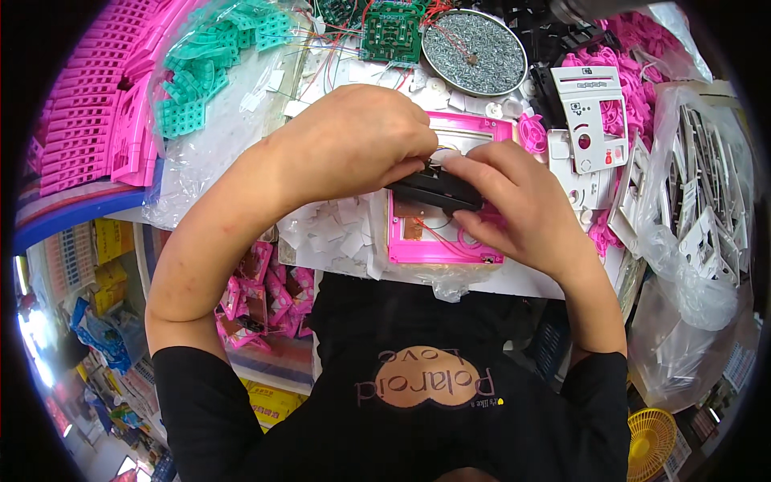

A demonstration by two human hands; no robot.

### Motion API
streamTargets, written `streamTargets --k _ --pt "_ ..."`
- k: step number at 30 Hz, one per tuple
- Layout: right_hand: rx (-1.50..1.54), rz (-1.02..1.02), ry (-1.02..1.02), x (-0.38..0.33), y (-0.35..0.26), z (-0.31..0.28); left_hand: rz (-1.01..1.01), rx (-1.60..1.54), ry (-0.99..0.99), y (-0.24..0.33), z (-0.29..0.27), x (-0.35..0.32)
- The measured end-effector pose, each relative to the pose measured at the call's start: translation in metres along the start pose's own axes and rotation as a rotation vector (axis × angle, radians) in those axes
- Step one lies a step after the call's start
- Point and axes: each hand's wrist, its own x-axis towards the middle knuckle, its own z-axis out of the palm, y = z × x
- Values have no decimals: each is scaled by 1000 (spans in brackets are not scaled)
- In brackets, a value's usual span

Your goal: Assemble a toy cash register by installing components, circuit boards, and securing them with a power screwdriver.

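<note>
Over the pink rectangular plastic housing at bench centre: left hand and right hand both pinch a black oblong plastic part, seating it. Next, prob.: press flush w/o trapping red wire.

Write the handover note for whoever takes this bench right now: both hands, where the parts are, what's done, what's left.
Left hand: fingers pinched on the left end of the black part, over the pink housing.
Right hand: fingertips on the same black part from the right.
Pink housing lies open side up on the table edge; a red wire and a copper-coloured piece show inside.
Nearby: screw dish, green circuit board, white panels, white paper bits.
Done: wire and copper-coloured piece are in the housing.
Left: the black part is in hand, apparently not seated; no cover on.
</note>
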Motion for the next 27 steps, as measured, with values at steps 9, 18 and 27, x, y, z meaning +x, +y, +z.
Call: streamTargets --k 9,18,27 --pt "-64 -75 12 4 10 -8 -35 -15 125 6 6 -8" --pt "-35 -29 20 1 12 2 -44 167 55 24 12 -4" --pt "-172 -50 -6 2 4 0 -251 -57 256 38 35 -21"
